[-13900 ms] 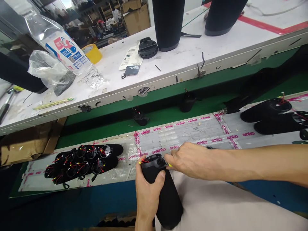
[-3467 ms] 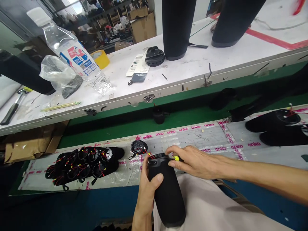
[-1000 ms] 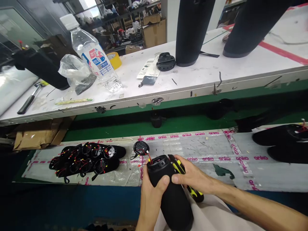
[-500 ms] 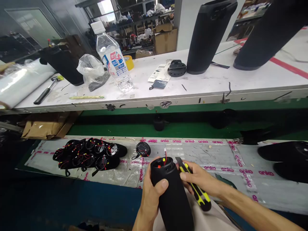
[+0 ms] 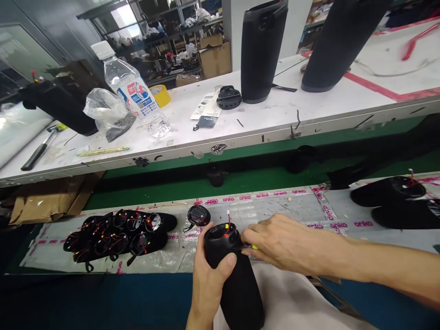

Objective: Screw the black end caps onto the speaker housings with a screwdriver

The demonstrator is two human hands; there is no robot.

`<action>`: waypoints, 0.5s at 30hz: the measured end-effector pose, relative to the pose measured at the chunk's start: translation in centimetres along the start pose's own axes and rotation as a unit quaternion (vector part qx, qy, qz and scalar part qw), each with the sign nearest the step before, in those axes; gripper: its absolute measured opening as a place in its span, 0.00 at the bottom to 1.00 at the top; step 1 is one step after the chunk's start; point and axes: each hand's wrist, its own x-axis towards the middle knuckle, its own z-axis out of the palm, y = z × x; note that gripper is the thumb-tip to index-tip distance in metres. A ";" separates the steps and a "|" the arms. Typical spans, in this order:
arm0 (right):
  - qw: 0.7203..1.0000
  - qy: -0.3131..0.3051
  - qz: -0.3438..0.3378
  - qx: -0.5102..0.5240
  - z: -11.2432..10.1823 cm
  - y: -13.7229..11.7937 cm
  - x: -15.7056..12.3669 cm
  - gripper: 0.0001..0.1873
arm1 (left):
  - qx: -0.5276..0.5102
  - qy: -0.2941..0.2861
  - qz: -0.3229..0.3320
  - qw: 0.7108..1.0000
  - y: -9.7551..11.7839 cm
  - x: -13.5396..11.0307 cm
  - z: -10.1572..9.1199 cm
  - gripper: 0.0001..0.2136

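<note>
My left hand is wrapped round a black cylindrical speaker body, its thumb lying across the front. The body leans over my lap with its open end up, and red wires with a small white plug rise out of that opening. Closed at the right side of the rim, my right hand grips a utility knife. Only a bit of the knife's yellow-green handle shows; the blade is mostly hidden by the fingers and appears to be against the rim.
Several wired black speaker units lie at left on the taped bench, near a round end cap. Two more bodies lie at right. The white shelf holds a water bottle, a hammer and upright speakers.
My right hand has turned over and brought the knife to the speaker's rim, hiding most of it. My left hand keeps its hold. The whole view has shifted and tilted.
</note>
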 end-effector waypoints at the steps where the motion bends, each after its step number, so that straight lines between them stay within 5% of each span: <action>1: 1.000 -0.001 -0.012 -0.026 0.0 0.0 0.1 0.11 | 0.008 0.002 0.004 1.000 0.1 -0.1 0.0 0.38; 9: 0.990 -0.034 -0.066 -0.124 -1.0 0.1 0.2 0.08 | 0.097 0.031 0.027 0.994 1.2 -0.6 0.3 0.36; 15: 0.996 -0.053 -0.055 -0.051 -0.5 0.6 0.5 0.06 | 0.127 0.046 0.027 0.991 0.7 -0.4 0.3 0.35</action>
